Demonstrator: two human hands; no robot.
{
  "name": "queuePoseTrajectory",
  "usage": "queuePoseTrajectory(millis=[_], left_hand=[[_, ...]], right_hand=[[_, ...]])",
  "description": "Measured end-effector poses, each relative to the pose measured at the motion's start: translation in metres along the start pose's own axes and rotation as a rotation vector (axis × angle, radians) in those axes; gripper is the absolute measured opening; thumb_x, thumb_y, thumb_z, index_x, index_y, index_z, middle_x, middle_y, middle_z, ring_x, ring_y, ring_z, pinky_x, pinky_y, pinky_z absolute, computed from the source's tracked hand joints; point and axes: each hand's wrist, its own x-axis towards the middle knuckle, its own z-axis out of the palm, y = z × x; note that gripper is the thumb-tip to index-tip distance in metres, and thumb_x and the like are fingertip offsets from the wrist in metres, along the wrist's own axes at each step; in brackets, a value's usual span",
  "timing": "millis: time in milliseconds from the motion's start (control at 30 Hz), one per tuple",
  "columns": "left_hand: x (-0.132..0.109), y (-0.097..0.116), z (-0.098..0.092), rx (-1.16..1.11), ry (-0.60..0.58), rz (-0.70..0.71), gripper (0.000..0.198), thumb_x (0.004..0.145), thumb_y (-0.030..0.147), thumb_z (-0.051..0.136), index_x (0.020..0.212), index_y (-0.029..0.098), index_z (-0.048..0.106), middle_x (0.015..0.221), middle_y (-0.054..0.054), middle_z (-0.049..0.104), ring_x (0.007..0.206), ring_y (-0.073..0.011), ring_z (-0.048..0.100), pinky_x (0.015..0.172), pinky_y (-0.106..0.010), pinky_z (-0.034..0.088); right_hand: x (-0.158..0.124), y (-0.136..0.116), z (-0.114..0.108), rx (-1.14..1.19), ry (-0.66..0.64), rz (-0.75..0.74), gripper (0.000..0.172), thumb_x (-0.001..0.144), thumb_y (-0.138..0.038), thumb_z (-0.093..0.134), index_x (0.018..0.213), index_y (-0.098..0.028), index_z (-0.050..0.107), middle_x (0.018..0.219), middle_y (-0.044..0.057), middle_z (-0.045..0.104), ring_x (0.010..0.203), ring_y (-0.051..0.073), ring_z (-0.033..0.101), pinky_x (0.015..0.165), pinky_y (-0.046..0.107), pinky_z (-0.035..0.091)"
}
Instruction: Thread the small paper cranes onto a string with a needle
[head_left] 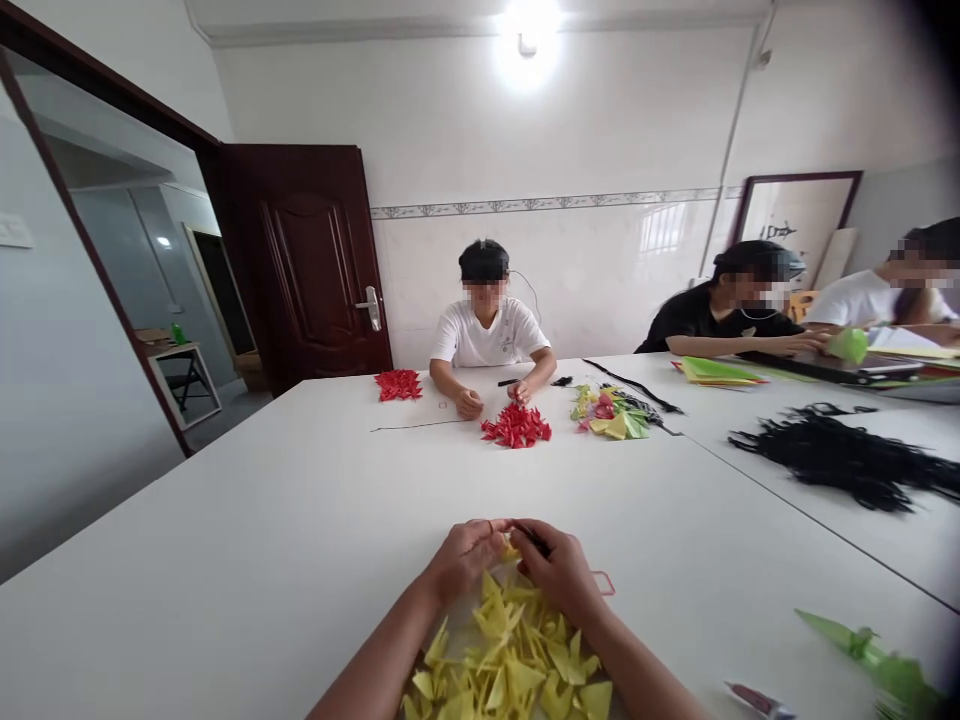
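My left hand (pixel 466 558) and my right hand (pixel 561 572) meet over the white table, fingertips touching. Between them a small yellow folded-paper piece (pixel 511 549) partly shows, pinched in the left fingers. A slim dark tool (pixel 531 538) lies in the closed right hand; its tip is hidden, so I cannot tell its kind. Between my forearms spreads a heap of yellow paper cranes (pixel 510 650), just below the hands. A red-outlined rounded frame shape (pixel 604 583) is partly covered by my right hand.
Across the table (pixel 262 500) a person in white works beside red paper-crane piles (pixel 516 427) (pixel 398 385). Mixed coloured cranes (pixel 615 415) and black cords (pixel 847 455) lie to the right. Near me are a green crane (pixel 862 645) and a small tube (pixel 757 700). Two more people sit right.
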Motion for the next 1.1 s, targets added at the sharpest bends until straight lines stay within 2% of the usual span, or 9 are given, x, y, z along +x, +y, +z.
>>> queuePoseTrajectory(millis=[100, 233, 367, 500, 567, 733, 867, 967, 1100], left_hand=[[-0.001, 0.001, 0.000, -0.233, -0.077, -0.043, 0.054, 0.083, 0.057, 0.043, 0.107, 0.013, 0.064, 0.096, -0.011, 0.068, 0.084, -0.0214, 0.062, 0.078, -0.033, 0.047], [-0.001, -0.006, -0.003, -0.226, 0.022, -0.122, 0.052, 0.080, 0.057, 0.049, 0.097, 0.010, 0.065, 0.076, -0.009, 0.066, 0.069, -0.0167, 0.059, 0.068, -0.029, 0.045], [-0.002, -0.009, -0.003, -0.184, 0.050, -0.098, 0.049, 0.079, 0.055, 0.052, 0.100, 0.012, 0.065, 0.084, -0.008, 0.065, 0.071, -0.0153, 0.057, 0.072, -0.030, 0.045], [-0.003, -0.001, 0.005, -0.279, -0.038, -0.041, 0.046, 0.082, 0.052, 0.050, 0.104, 0.014, 0.063, 0.083, -0.006, 0.062, 0.076, -0.0170, 0.056, 0.075, -0.030, 0.044], [-0.003, 0.002, 0.008, -0.305, -0.089, -0.016, 0.045, 0.083, 0.052, 0.048, 0.099, 0.013, 0.064, 0.080, -0.006, 0.061, 0.073, -0.0163, 0.055, 0.073, -0.029, 0.044], [-0.002, 0.005, 0.010, -0.307, -0.123, 0.000, 0.040, 0.084, 0.048, 0.050, 0.094, 0.013, 0.065, 0.081, -0.007, 0.061, 0.076, -0.0163, 0.057, 0.073, -0.028, 0.044], [-0.003, 0.004, 0.008, -0.232, -0.120, -0.055, 0.040, 0.078, 0.041, 0.060, 0.108, 0.014, 0.063, 0.081, -0.007, 0.063, 0.072, -0.0168, 0.061, 0.073, -0.030, 0.046], [-0.003, 0.001, 0.008, -0.156, -0.070, -0.137, 0.045, 0.071, 0.030, 0.066, 0.113, 0.015, 0.061, 0.071, -0.004, 0.063, 0.064, -0.0152, 0.061, 0.067, -0.028, 0.046], [-0.002, -0.004, 0.009, -0.092, -0.017, -0.205, 0.046, 0.067, 0.024, 0.065, 0.112, 0.012, 0.062, 0.062, -0.003, 0.063, 0.055, -0.0127, 0.057, 0.054, -0.023, 0.042]], right_hand=[[-0.005, -0.008, 0.010, 0.055, -0.057, -0.025, 0.041, 0.079, -0.053, 0.055, 0.093, -0.017, 0.070, 0.071, 0.005, 0.070, 0.052, 0.018, 0.064, 0.051, 0.028, 0.051], [-0.006, -0.009, 0.008, 0.106, 0.000, -0.020, 0.046, 0.081, -0.053, 0.052, 0.098, -0.013, 0.065, 0.073, 0.007, 0.068, 0.054, 0.017, 0.063, 0.055, 0.030, 0.052], [-0.005, -0.009, 0.004, 0.144, -0.017, -0.025, 0.044, 0.082, -0.052, 0.052, 0.100, -0.013, 0.063, 0.073, 0.006, 0.066, 0.054, 0.016, 0.062, 0.055, 0.029, 0.051], [-0.008, -0.014, 0.004, 0.182, -0.177, -0.060, 0.039, 0.083, -0.048, 0.053, 0.098, -0.015, 0.066, 0.071, 0.005, 0.066, 0.056, 0.017, 0.062, 0.053, 0.029, 0.050], [-0.009, -0.016, 0.004, 0.219, -0.194, -0.065, 0.038, 0.083, -0.047, 0.054, 0.098, -0.015, 0.066, 0.074, 0.006, 0.067, 0.058, 0.018, 0.062, 0.056, 0.030, 0.051], [-0.008, -0.012, 0.003, 0.266, -0.098, -0.041, 0.038, 0.080, -0.048, 0.057, 0.097, -0.015, 0.066, 0.079, 0.008, 0.070, 0.063, 0.020, 0.063, 0.060, 0.033, 0.053], [-0.005, -0.005, 0.003, 0.196, -0.008, -0.037, 0.042, 0.080, -0.049, 0.056, 0.101, -0.013, 0.063, 0.073, 0.007, 0.068, 0.067, 0.021, 0.063, 0.067, 0.034, 0.051], [-0.003, 0.000, 0.004, 0.154, 0.018, 0.034, 0.044, 0.079, -0.052, 0.054, 0.097, -0.012, 0.063, 0.065, 0.004, 0.063, 0.055, 0.018, 0.058, 0.059, 0.032, 0.049], [-0.001, 0.006, 0.006, 0.111, -0.019, 0.106, 0.047, 0.076, -0.055, 0.056, 0.096, -0.013, 0.061, 0.061, 0.002, 0.060, 0.049, 0.015, 0.052, 0.049, 0.028, 0.044]])
